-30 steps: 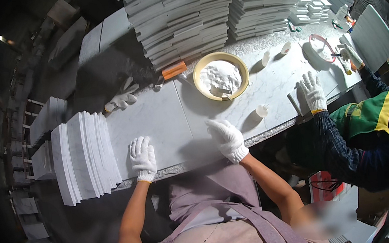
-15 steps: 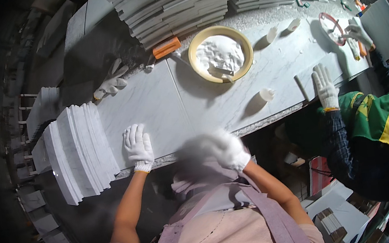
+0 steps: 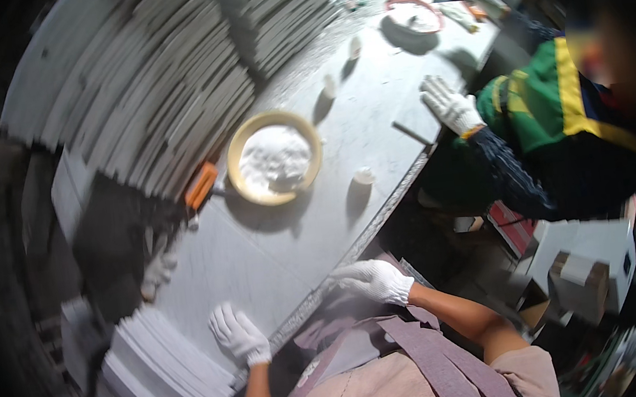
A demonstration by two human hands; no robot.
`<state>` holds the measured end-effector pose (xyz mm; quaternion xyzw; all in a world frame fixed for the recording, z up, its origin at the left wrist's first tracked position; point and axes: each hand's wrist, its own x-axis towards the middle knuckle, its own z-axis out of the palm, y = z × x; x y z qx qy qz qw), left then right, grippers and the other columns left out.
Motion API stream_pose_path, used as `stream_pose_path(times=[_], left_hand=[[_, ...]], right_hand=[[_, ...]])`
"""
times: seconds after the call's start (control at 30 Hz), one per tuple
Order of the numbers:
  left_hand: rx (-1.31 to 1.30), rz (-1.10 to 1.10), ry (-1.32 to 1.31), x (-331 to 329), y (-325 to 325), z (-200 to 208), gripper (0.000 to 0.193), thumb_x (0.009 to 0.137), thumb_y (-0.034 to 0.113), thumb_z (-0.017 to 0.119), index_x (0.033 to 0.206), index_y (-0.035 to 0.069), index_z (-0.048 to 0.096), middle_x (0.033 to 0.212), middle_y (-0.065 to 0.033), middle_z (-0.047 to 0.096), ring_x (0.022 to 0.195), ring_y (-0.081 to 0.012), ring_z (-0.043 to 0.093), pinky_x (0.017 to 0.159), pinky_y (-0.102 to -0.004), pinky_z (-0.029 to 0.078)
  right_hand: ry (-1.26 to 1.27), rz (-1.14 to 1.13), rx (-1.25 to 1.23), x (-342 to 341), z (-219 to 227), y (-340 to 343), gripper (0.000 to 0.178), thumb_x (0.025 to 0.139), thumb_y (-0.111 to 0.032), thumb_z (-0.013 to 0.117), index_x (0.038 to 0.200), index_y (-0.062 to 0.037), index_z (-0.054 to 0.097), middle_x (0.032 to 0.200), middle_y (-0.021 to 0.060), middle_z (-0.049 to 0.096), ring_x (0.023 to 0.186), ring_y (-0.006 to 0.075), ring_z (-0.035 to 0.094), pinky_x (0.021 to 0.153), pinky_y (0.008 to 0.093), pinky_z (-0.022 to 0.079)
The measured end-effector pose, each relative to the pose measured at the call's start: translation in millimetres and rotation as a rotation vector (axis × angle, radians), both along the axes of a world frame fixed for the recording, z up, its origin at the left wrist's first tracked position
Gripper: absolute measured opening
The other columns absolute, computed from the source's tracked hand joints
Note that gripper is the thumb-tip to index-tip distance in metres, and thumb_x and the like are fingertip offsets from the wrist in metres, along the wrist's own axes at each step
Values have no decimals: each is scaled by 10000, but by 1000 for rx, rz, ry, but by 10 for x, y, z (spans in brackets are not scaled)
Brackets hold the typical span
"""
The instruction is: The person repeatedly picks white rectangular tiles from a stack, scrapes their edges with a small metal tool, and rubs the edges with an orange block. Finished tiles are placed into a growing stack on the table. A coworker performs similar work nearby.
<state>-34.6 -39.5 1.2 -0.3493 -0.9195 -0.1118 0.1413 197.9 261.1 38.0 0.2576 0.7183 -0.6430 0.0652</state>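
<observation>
My left hand [image 3: 241, 334], in a white knitted glove, lies flat with its fingers stretched out on the pale marble slab top [image 3: 227, 260] of the bench. Close by its left side stands a stack of thin white stone slabs [image 3: 167, 376]. At the bench's near edge, above my mauve apron [image 3: 431, 362], is my right hand [image 3: 376, 280], gloved too. Its fingers reach leftward and nothing shows in them. Farther in sits a cream-coloured bowl [image 3: 235, 170] of white powder or paste [image 3: 274, 156]. A small white bottle [image 3: 363, 177] stands to its right.
Tall slab stacks [image 3: 156, 83] line the back. Beside the bowl lie an orange block-shaped thing [image 3: 201, 184] and a loose glove [image 3: 159, 273]. Two more small bottles stand beyond. On the right, a co-worker's gloved hand [image 3: 452, 105] rests near a dark bar [image 3: 411, 133]; a red-rimmed bowl [image 3: 432, 19] lies past it.
The whole view has swung, so the bench now slants up to the right. My right hand, smeared by motion before, is now sharper at the bench edge. My left hand still lies flat.
</observation>
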Motion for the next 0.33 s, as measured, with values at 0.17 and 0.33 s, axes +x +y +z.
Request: stream_pose_path(times=[0.17, 0.33], left_hand=[[-84, 53, -28, 44, -93, -27, 381, 1036, 198, 571, 1372, 24, 619, 1429, -169, 583, 1387, -398, 488, 1230, -563, 339], [-25, 53, -38, 40, -105, -38, 373, 1037, 195, 559, 1369, 32, 614, 1437, -167, 569, 1400, -398, 470, 1237, -564, 329]], right_hand=[[-132, -138, -151, 149, 411, -102, 357, 1032, -327, 677, 1280, -77, 739, 1204, 87, 780, 1089, 209, 731, 972, 334, 556], [-270, -97, -151, 100, 871, -194, 373, 1033, -397, 689, 1152, -49, 755, 1006, 66, 777, 914, 140, 695, 843, 318, 549]])
